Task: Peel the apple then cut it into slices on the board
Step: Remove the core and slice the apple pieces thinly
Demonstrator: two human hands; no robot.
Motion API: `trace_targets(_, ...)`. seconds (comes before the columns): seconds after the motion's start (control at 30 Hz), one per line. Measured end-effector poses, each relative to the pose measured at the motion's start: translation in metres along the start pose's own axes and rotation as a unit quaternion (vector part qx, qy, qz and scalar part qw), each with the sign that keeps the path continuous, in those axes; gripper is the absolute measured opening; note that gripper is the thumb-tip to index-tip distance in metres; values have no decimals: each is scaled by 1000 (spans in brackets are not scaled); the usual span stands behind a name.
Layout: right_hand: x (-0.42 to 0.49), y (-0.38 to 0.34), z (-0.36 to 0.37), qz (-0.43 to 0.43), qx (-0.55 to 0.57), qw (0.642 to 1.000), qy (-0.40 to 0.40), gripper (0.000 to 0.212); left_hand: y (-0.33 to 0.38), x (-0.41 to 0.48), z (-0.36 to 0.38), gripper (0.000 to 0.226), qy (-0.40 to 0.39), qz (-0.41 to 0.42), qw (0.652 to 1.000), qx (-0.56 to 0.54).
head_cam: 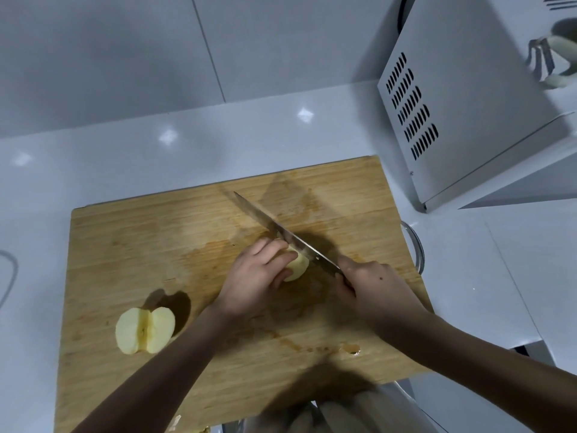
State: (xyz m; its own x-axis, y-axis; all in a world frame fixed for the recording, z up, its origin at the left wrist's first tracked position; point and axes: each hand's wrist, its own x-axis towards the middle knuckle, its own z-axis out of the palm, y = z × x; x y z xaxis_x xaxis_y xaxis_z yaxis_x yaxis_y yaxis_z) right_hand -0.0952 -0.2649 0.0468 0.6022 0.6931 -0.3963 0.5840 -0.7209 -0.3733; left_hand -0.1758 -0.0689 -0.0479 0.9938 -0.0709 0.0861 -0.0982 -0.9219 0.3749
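A wooden cutting board (131, 245) lies on the white counter. My left hand (256, 276) presses a peeled apple piece (298, 266) down near the board's middle, covering most of it. My right hand (371, 282) grips the handle of a long knife (274, 229), whose blade rests on top of that piece and points toward the far left. A second peeled apple half (144, 330) lies cut face up at the board's near left, apart from both hands.
A white microwave (468, 98) stands at the back right, close to the board's far right corner. A peeler (552, 64) lies on top of it. A glass bowl rim (416, 245) shows beside the board's right edge. White counter (218, 142) extends behind the board.
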Motion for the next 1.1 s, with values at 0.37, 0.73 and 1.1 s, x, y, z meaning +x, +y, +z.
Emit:
trace_targets(0.37,25,-3,16,23,-14,999,-19,14,3,0,-2,34,12,6,1000,2)
trace_targets(0.73,-2,1,6,3,9,1000,4,18,2,-2,1,33,34,11,999,-2)
trace_targets(1.1,22,-7,16,32,-9,999,-30,17,3,-1,1,33,34,11,999,-7)
